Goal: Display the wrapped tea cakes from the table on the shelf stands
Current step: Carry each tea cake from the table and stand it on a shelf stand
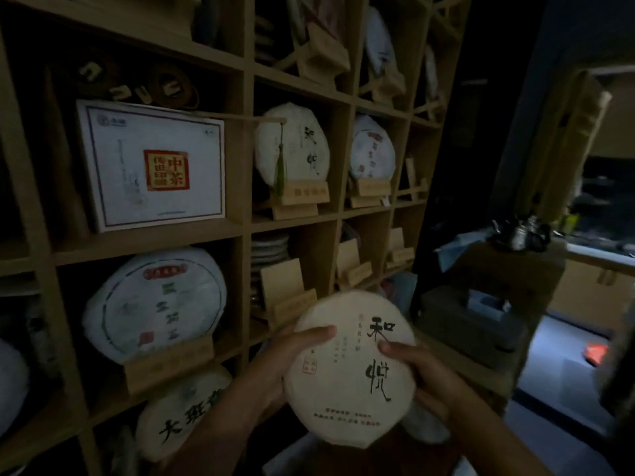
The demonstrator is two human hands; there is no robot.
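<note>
A round wrapped tea cake [350, 372] in pale paper with black brush characters is held upright in front of the wooden shelf [245, 173]. My left hand [292, 352] grips its left edge with the thumb across the face. My right hand [412, 369] grips the right edge, thumb on the front. Just above and behind the cake stands an empty wooden stand [288, 297] in a lower compartment. More empty stands [354, 266] sit in the compartments to its right.
Other wrapped cakes rest on stands: one with the same characters [292, 146], another [371, 149] beside it, a large one [154, 304] at lower left. A white box [151, 166] fills one compartment. A dark counter with a kettle [519, 235] lies to the right.
</note>
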